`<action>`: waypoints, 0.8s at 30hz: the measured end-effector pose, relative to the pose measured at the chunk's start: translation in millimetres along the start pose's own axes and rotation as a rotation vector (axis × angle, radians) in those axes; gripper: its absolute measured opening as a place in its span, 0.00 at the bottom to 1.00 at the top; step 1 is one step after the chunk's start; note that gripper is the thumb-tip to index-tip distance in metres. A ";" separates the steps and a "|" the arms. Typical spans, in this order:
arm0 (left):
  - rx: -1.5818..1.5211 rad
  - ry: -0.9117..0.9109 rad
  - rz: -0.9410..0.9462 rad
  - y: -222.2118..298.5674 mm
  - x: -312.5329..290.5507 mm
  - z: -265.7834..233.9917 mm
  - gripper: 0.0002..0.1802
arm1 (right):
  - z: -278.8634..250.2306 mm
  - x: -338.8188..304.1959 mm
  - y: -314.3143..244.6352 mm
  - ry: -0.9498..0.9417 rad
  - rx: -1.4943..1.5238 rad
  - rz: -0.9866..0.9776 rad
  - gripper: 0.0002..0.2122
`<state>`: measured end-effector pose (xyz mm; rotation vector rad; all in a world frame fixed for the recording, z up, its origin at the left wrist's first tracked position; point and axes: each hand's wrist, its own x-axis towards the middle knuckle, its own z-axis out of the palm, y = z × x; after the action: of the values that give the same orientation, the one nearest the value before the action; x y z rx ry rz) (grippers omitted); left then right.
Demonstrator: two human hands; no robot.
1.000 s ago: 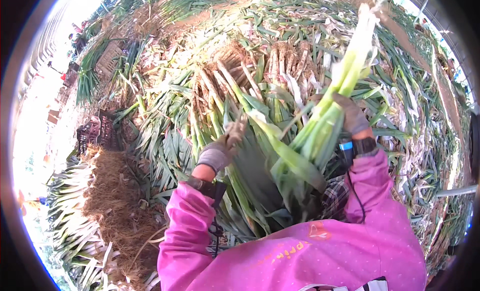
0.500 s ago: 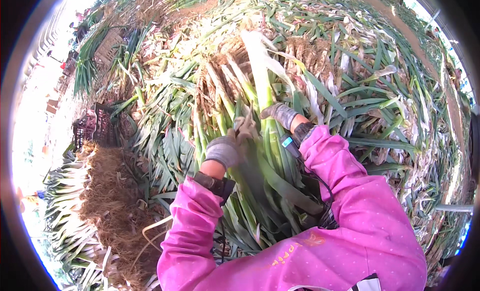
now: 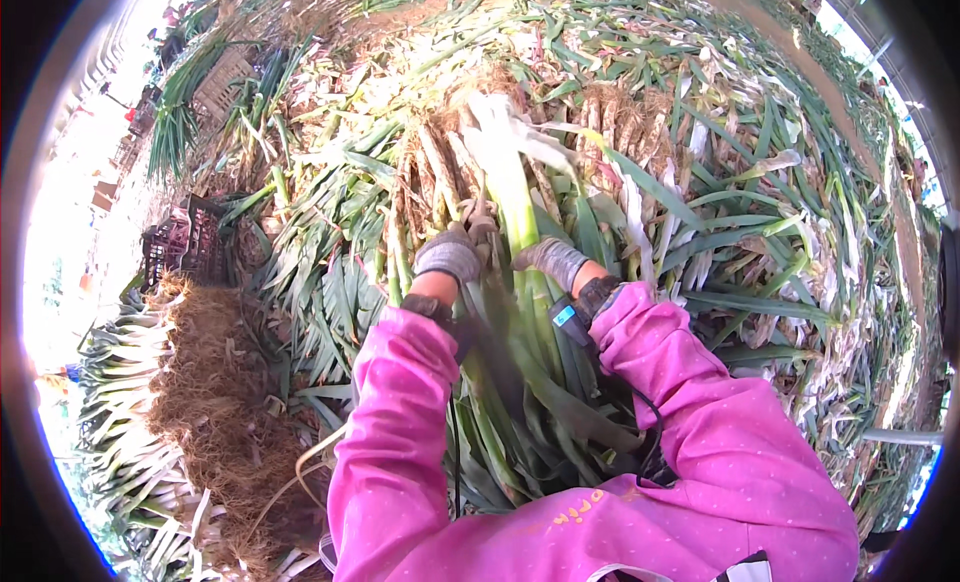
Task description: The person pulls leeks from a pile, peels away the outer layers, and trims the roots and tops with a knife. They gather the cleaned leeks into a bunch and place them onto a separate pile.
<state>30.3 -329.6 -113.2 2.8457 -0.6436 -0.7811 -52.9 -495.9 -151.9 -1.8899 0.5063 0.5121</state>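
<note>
A large leek (image 3: 508, 177) with a pale, peeled-looking shank and green leaves lies between my hands, its white end pointing away from me. My right hand (image 3: 553, 262), in a grey knit glove, is closed around its green part from the right. My left hand (image 3: 449, 255), gloved alike, is closed just left of it on a dull brownish outer leaf (image 3: 482, 222); the fingertips are partly hidden. Under and beyond the hands lie more soil-covered leeks (image 3: 435, 167). Long green leaves (image 3: 520, 382) run back toward my body, some smeared by motion.
At the left, leeks (image 3: 130, 422) are stacked with their brown roots (image 3: 215, 422) facing inward. A dark plastic crate (image 3: 190, 244) stands behind the stack. Loose leaves and trimmings (image 3: 770, 212) cover the ground to the right. Another crate (image 3: 222, 85) lies farther back at the left.
My left hand has moved forward along the leeks, away from my body. My right hand has shifted slightly left and nearer to me, still on the leek, whose white end has dipped.
</note>
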 end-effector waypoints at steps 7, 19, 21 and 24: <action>0.068 0.095 0.116 -49.5 38.0 -15.8 0.24 | 27.3 -64.5 23.3 -0.106 -0.150 -0.343 0.09; 0.135 -0.067 0.211 33.5 -14.4 -52.9 0.20 | 16.9 -158.9 42.2 -0.027 0.595 0.079 0.13; 0.124 -0.076 0.208 40.6 -35.3 -45.7 0.26 | 14.0 -165.1 45.0 -0.020 0.656 0.111 0.13; 0.068 -0.068 0.250 53.5 -30.3 -37.3 0.34 | 14.4 -171.9 62.1 0.010 0.669 0.048 0.13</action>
<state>6.1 -364.6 -55.2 2.7320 -1.0295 -0.8297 -230.1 -485.3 -106.3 -1.2423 0.6370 0.3091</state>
